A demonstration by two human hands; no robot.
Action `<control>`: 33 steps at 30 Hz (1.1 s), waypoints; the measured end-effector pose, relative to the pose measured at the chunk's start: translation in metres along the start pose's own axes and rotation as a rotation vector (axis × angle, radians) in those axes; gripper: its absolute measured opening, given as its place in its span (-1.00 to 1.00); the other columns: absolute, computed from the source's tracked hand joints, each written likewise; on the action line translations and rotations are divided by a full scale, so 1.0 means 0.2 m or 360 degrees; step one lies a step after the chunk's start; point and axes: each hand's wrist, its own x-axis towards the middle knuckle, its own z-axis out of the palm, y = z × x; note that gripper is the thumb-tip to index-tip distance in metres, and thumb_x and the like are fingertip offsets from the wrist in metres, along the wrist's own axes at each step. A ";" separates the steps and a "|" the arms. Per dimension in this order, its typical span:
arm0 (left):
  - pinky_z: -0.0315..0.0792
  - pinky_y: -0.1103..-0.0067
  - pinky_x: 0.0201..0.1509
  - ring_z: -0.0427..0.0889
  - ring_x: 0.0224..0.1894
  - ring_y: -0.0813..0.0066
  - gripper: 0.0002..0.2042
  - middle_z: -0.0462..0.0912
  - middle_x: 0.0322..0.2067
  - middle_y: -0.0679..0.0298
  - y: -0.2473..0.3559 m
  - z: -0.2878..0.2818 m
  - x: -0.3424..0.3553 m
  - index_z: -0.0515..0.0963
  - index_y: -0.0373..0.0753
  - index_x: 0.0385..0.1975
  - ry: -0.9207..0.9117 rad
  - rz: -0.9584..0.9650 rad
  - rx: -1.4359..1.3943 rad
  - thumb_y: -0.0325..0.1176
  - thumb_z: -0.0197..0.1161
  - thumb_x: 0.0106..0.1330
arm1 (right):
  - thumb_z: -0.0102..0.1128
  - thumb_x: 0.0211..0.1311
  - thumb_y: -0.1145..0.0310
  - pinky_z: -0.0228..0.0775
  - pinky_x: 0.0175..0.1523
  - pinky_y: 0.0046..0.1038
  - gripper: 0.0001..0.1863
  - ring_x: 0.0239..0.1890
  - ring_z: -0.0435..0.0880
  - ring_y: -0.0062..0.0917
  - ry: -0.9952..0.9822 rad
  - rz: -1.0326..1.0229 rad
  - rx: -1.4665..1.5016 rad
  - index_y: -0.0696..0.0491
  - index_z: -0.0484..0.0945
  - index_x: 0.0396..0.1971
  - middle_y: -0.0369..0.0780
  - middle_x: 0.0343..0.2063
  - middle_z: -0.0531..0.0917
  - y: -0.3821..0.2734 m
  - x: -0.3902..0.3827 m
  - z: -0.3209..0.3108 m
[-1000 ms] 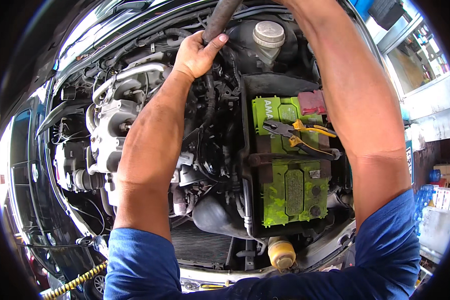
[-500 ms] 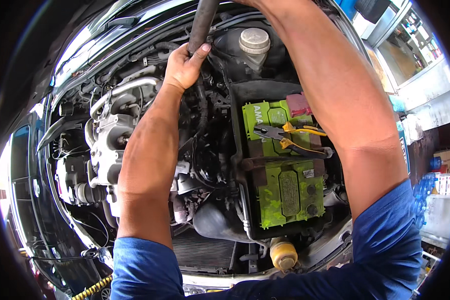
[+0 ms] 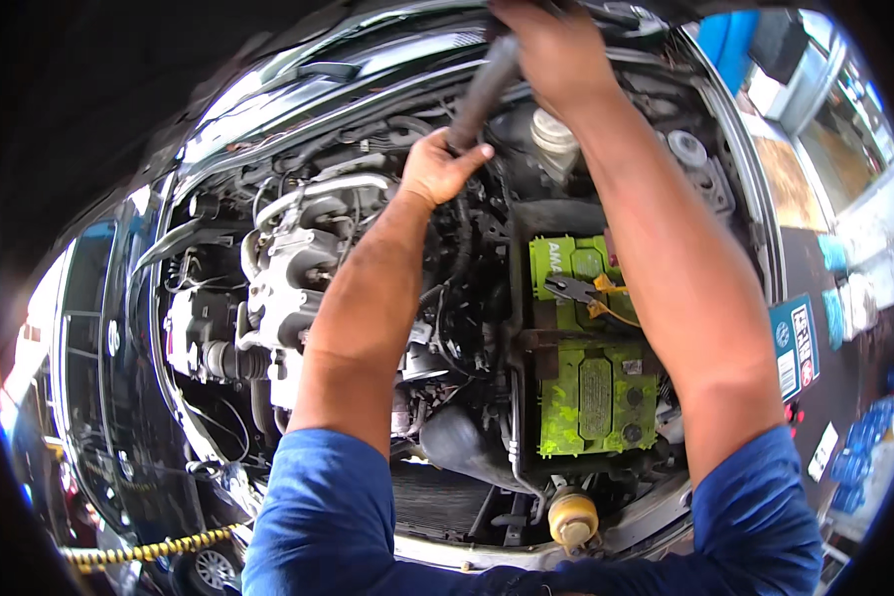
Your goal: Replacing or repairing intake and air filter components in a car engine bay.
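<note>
Over the engine bay, my left hand (image 3: 437, 161) grips the lower end of a long dark tube (image 3: 485, 91), fingers wrapped round it and thumb out. My right hand (image 3: 556, 52), blurred, is closed around the tube's upper end at the top edge of the view. Beneath the tube are engine hoses and the metal intake manifold (image 3: 286, 298). A capped translucent reservoir (image 3: 551, 139) stands behind the tube. To the right, under my right arm, a green battery (image 3: 586, 397) sits in a black tray, with yellow-handled pliers (image 3: 578, 290) lying on it.
A yellow-capped reservoir (image 3: 571, 512) sits at the front rail. The raised hood (image 3: 119, 119) arches over the upper left. A yellow coiled hose (image 3: 159, 544) crosses the lower left. At the right are a teal box (image 3: 795, 348), blue plastic bottles (image 3: 859, 457) and a window (image 3: 829, 129).
The view has shifted, putting the engine bay farther right in the picture. The tube now leans more to the right, and my right hand has come into view at its upper end.
</note>
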 end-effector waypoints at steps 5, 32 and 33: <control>0.53 0.39 0.01 0.71 -0.14 0.14 -0.54 0.73 -0.28 0.04 0.18 -0.07 0.05 0.60 -0.25 -0.13 0.0252 0.0059 0.0700 -0.03 0.42 0.10 | 0.24 0.29 0.29 0.38 -0.01 -0.51 -0.75 -0.15 0.61 -0.58 0.0486 0.0953 0.0637 0.14 0.58 -0.17 -0.25 -0.33 0.68 -0.20 -0.27 -0.09; 0.23 0.72 -0.58 0.33 -0.64 0.72 -0.84 0.38 -0.61 0.44 0.86 -0.41 -3.20 0.40 -0.24 -0.26 0.1151 -0.0912 -0.0340 -0.47 0.26 0.27 | 0.37 0.08 0.01 0.53 -0.16 -0.23 -0.37 -0.30 0.66 -0.18 -0.2960 -0.0366 0.0338 0.18 0.50 0.01 -0.01 -0.35 0.66 -2.02 -0.50 -0.14; 0.24 0.72 -0.59 0.33 -0.65 0.71 -0.85 0.38 -0.62 0.44 0.90 -0.36 -3.21 0.40 -0.24 -0.27 0.1259 -0.0919 -0.0448 -0.46 0.26 0.29 | 0.30 0.10 -0.04 0.49 -0.16 -0.28 -0.44 -0.27 0.64 -0.24 -0.3022 -0.0698 0.0305 0.11 0.57 -0.07 -0.08 -0.36 0.66 -2.20 -0.40 -0.07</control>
